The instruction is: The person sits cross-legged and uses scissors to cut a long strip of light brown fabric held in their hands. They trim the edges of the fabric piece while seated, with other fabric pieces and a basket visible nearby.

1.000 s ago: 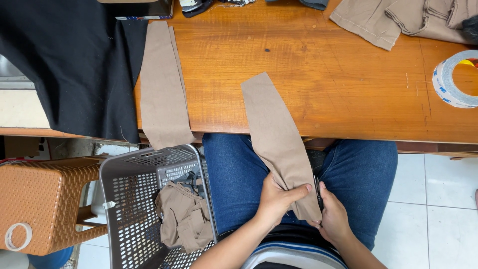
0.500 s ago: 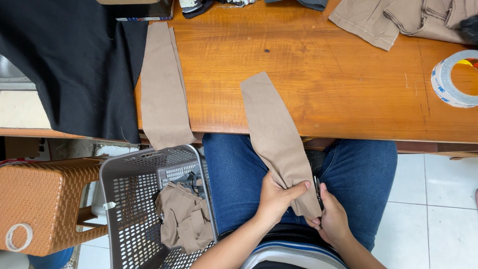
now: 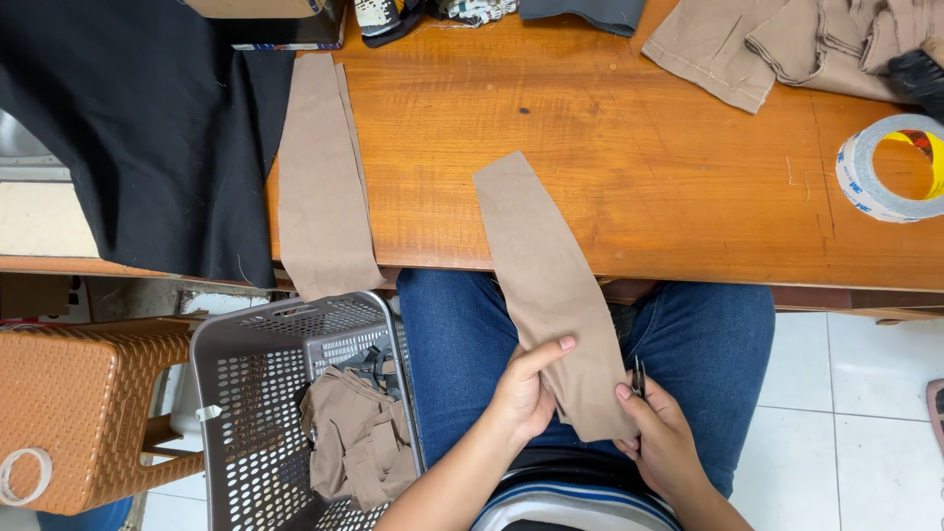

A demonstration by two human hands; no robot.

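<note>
We list a long tan fabric strip, its upper end flat on the wooden counter, its lower end hanging over the edge onto a lap in blue jeans. The left hand grips the strip's left edge, thumb on top. The right hand pinches the lower right corner and also holds a small dark pointed tool, its tip just beside the strip; we cannot tell what kind.

Also on the counter:
- a second tan strip, hanging over the front edge
- a black cloth, draped over the left end
- a heap of tan garment pieces, far right corner
- a roll of tape, near the right edge

Beside the lap, on the floor side:
- a grey perforated basket, holding crumpled tan scraps
- a brown woven stool, left of the basket, with a smaller tape ring on it
</note>
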